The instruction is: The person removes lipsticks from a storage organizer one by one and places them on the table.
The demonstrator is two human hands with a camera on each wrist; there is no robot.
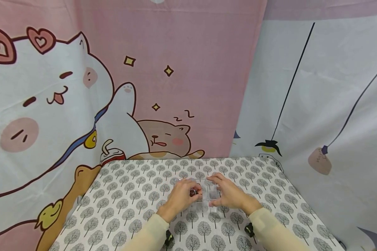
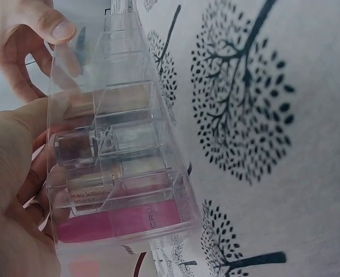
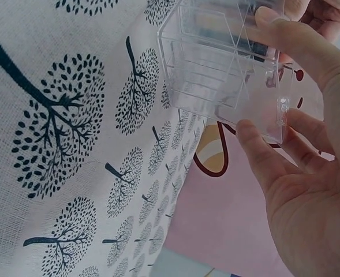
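A clear plastic cosmetics organizer (image 1: 204,205) with divided compartments stands on the cloth between both hands. My left hand (image 1: 179,196) bends over its left part, thumb and fingers around a small tube with a dark brown end (image 2: 74,147); the fingertips are partly hidden. A bright pink tube (image 2: 120,221), a tube with a gold-brown part (image 2: 92,187) and a brownish strip-like item (image 2: 115,101) sit in compartments of that end. My right hand (image 1: 230,194) grips the organizer's right end, thumb on the near side and fingers on the far side.
A white cloth printed with grey trees (image 1: 122,202) covers the table. Behind it hangs a pink curtain with cartoon animals (image 1: 201,87), and a pale curtain (image 1: 333,104) is at the right. Black straps (image 1: 249,230) show beneath the sleeves.
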